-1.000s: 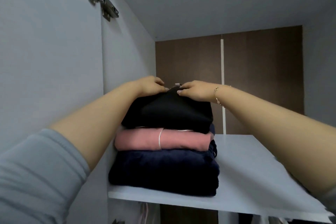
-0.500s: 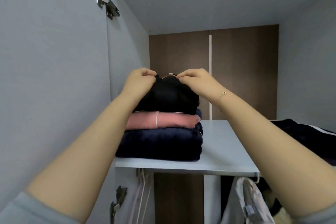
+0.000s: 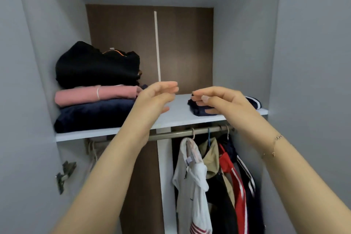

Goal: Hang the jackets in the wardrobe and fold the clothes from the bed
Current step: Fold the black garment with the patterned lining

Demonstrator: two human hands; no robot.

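Observation:
On the left of the white wardrobe shelf (image 3: 176,118) stands a stack of folded clothes: a black garment (image 3: 96,65) on top, a pink one (image 3: 95,95) under it, a dark navy one (image 3: 91,116) at the bottom. My left hand (image 3: 157,97) and my right hand (image 3: 214,100) hover in front of the shelf's middle, fingers loosely bent, holding nothing. Behind my right hand lies a folded navy garment with white stripes (image 3: 252,101). Several jackets hang below on the rail (image 3: 182,133): a white one (image 3: 191,182), a khaki one (image 3: 210,157), a red one (image 3: 233,180).
Both grey wardrobe doors stand open, the left door (image 3: 22,119) and the right door (image 3: 313,81), each with metal hinges (image 3: 65,175). A white vertical divider (image 3: 165,186) splits the lower section. The brown back panel (image 3: 180,47) closes the rear.
Both hands have let go of the black garment on top of the stack and pulled back toward me. The view has backed away, showing the whole wardrobe.

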